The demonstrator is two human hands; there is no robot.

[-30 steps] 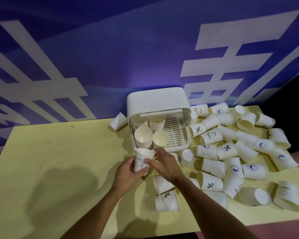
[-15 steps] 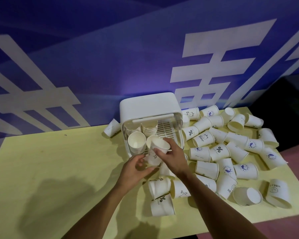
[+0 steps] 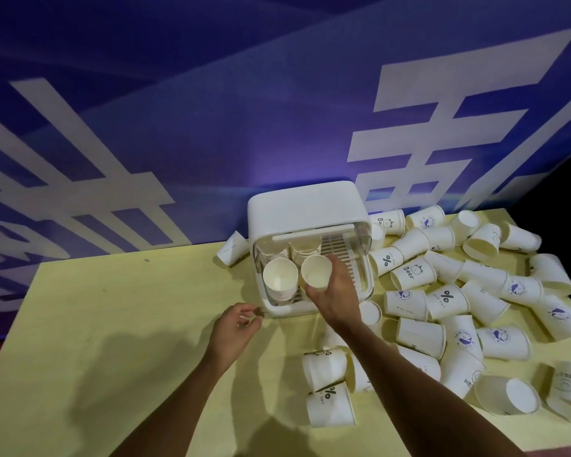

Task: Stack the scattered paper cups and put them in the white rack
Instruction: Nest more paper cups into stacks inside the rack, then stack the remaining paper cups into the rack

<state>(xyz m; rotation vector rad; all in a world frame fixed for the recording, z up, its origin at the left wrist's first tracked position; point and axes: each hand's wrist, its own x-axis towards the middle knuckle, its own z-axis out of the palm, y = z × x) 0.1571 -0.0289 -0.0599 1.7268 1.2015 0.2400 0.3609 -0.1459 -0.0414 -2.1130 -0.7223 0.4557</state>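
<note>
I read it as early: few stacks [image 3: 280, 281] in the white rack [image 3: 304, 206], most cups [image 3: 412, 273] loose on the counter [image 3: 112, 324]. The right hand [image 3: 333, 291] grips one cup [image 3: 316, 271] there; left hand [image 3: 234, 331] relaxed, empty.

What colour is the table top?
The table top is pale yellow; head view.

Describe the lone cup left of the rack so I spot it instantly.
Find the white rack at the yellow table's back edge. Left of it lies one paper cup on its side. Every other loose cup lies right of or before the rack.
</note>
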